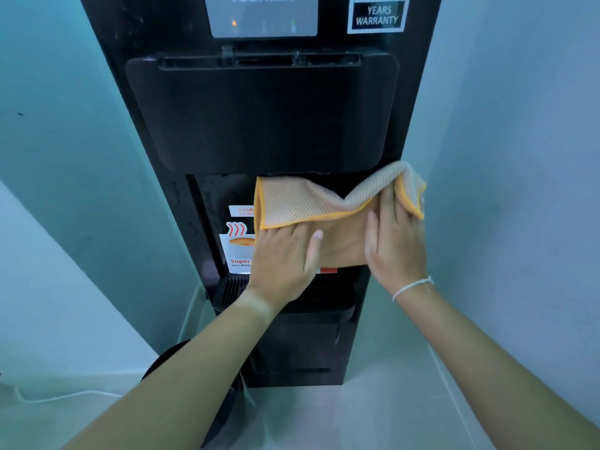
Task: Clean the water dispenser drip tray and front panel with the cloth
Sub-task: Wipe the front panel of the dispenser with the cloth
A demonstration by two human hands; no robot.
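Both hands hold the cloth [302,206] up in front of the dispenser's recess, above the drip tray [233,289] — the left hand [282,261] grips its lower left edge, the right hand [394,241] its bunched right end. The slack middle could snag under the front panel [259,118] — or a corner slip free. Stickers [237,245] sit behind; walls crowd both sides, and a cable [65,397] lies on the floor.

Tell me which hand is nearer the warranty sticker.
Right. The right hand grips the cloth low on the dispenser's right side, roughly below the warranty sticker; the left hand holds the cloth lower and further left.
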